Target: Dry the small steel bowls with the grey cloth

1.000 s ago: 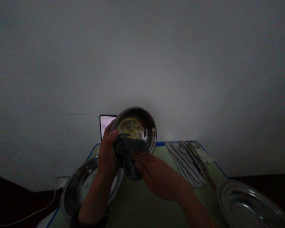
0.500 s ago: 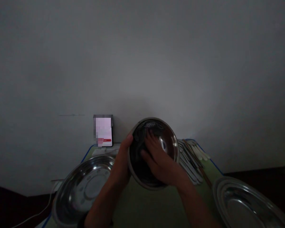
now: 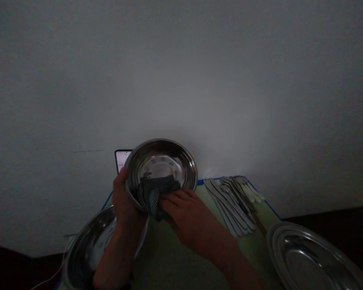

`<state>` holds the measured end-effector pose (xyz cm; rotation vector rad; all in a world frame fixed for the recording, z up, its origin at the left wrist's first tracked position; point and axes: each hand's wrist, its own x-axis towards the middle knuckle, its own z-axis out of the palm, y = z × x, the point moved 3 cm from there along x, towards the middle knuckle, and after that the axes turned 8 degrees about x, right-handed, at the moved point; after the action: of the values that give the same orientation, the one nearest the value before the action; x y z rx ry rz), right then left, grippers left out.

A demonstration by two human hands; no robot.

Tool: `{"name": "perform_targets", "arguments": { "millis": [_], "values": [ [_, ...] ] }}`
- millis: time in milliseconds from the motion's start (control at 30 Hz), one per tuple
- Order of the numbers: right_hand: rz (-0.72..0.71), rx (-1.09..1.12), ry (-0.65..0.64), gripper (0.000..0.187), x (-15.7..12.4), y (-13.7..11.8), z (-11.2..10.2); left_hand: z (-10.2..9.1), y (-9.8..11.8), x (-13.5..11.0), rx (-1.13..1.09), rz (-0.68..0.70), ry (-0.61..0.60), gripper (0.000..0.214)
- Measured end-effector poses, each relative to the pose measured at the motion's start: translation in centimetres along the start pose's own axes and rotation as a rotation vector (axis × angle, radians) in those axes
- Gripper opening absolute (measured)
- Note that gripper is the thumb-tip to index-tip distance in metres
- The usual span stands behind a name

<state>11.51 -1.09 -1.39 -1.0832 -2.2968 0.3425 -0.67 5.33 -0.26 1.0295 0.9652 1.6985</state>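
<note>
Since half a second ago the steel bowl (image 3: 163, 161) is swinging back toward centre-left, and the right hand (image 3: 189, 215) is drawing out to its near rim. At lower left I am seeing a wide basin (image 3: 84, 249) showing bare steel. Beside it the left hand (image 3: 124, 201) is curling shut round the bowl's left rim, tilting it above the green mat (image 3: 175, 262). The checked cloth (image 3: 154, 191) is draping over the lower rim, pinched under the right hand's bent fingers. I judge the wiping midway. Cutlery (image 3: 232, 201) is lying right of centre, and the tray (image 3: 308, 257) at lower right is holding nothing visible.
</note>
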Motion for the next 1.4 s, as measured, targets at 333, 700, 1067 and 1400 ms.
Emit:
{"name": "perform_targets", "arguments": {
  "millis": [333, 700, 1067, 1400],
  "values": [
    [0.059, 0.395, 0.150, 0.015, -3.3, 4.1, -5.5, -1.2, -1.0, 0.7, 0.131, -0.027, -0.059, 0.045],
    [0.429, 1.054, 0.363, 0.048, -3.8, 7.1, -4.6, -1.2, 1.0, -0.6, 0.655, 0.129, -0.357, 0.045],
    [0.550, 1.053, 0.039, 0.053, -3.3, 4.0, -2.7, -0.3, 1.5, -1.3, 0.856, 0.241, -0.582, 0.035],
    [0.259, 0.774, 0.294, 0.041, -1.9, 3.8, -4.2, -3.0, 0.9, 0.7, 0.637, 0.086, -0.192, 0.036]
  ]
}}
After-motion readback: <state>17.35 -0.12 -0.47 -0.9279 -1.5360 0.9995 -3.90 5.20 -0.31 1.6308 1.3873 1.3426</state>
